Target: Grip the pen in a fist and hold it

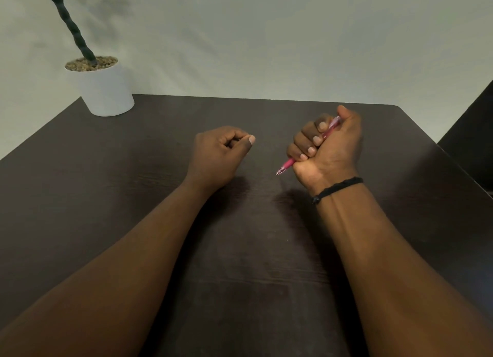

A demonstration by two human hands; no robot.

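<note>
Head view, only one. Right hand [326,146] at about 2 o'clock from table centre, fist-wrapped round a pink pen [286,165]; all four fingers [309,135] curled tight over the barrel, pressed together, thumb up at the top. Pen tip poking out below the fist toward 8 o'clock, angled down, just above the dark table [133,170], apparently not touching. Upper end of pen barely visible near the thumb. Black cord bracelet [337,187] on that wrist.

Left hand [220,154] near centre, curled loosely, thumb laid against the index finger, holding nothing visible. Well apart from the pen tip.

White pot [106,89] with gravel and a twisted dark plant stem [70,28] at 10 o'clock, far corner, against a pale wall. Dark shape at 3 o'clock edge, cannot tell what.

Risks, judged: fist grip gives poor tip control, so likely slip or twist of barrel if pressed down; exposed point could scratch or mark the tabletop; sideways swing could jab the left hand.
</note>
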